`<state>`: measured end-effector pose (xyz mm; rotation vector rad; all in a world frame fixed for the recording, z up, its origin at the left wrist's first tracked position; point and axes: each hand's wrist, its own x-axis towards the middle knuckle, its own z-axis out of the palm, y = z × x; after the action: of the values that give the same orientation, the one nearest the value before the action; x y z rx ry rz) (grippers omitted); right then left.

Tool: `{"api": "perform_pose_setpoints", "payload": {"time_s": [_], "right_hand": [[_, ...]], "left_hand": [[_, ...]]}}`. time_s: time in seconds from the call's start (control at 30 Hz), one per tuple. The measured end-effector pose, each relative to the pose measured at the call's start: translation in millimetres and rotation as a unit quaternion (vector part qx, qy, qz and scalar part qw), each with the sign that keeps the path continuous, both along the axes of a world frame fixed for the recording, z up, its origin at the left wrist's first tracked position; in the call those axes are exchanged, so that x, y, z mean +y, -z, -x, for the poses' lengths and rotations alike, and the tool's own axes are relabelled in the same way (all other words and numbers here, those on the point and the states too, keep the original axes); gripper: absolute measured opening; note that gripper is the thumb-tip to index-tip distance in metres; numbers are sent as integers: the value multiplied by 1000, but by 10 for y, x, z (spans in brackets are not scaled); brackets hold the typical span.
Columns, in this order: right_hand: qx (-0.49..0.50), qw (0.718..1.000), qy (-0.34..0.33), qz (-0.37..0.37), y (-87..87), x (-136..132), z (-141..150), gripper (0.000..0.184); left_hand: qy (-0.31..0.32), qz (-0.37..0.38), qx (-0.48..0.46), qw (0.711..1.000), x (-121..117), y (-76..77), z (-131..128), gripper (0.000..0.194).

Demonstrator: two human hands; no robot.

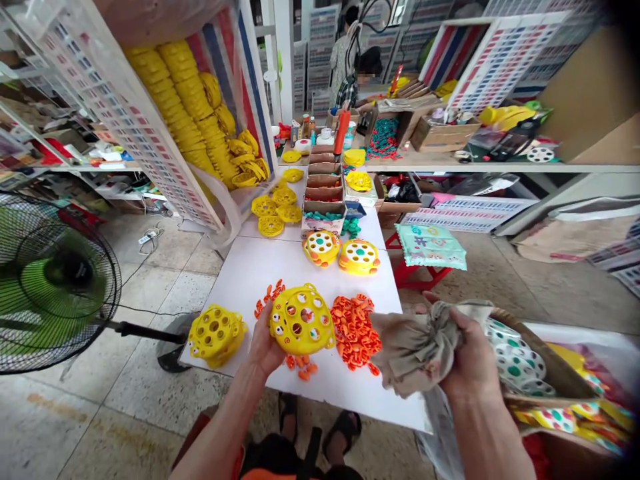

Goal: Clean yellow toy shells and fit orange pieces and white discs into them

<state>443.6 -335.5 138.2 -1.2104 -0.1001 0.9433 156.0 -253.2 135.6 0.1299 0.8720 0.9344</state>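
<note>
My left hand (267,343) grips a round yellow plastic toy shell (303,320) with several round holes and printed eyes, raised above the white table (235,280). Bunched in my right hand (467,353) is a greyish-brown cloth (417,347), held over the table's right edge. Between the two hands lies a pile of small orange plastic pieces (356,331), with more orange bits left of and below the shell. A stack of similar yellow shells (216,335) rests at the left edge. Farther back sit two yellow toys (321,248) with white, holed tops.
A divided cardboard box (325,193) of small parts stands at the table's back, beside several yellow rings (277,205). A fan (55,280) is at left. To the right are a red stool (425,270) and a box of white holed discs (517,353). People are in the background.
</note>
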Motion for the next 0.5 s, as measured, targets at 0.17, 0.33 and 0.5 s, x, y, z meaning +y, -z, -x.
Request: {"api": "perform_pose_setpoints", "payload": {"time_s": [0.17,0.33,0.5], "right_hand": [[67,996,-35,-48,-41,419,245,34],[56,988,-100,-100,-96,1167,733,35],[11,981,-114,-154,-20,2140,1392,29]], "left_hand": [[-4,45,-43,998,-28,104,375,51],[-31,75,-37,996,-251,128,739,50],[-32,103,-21,994,-457,124,1017,56]]}}
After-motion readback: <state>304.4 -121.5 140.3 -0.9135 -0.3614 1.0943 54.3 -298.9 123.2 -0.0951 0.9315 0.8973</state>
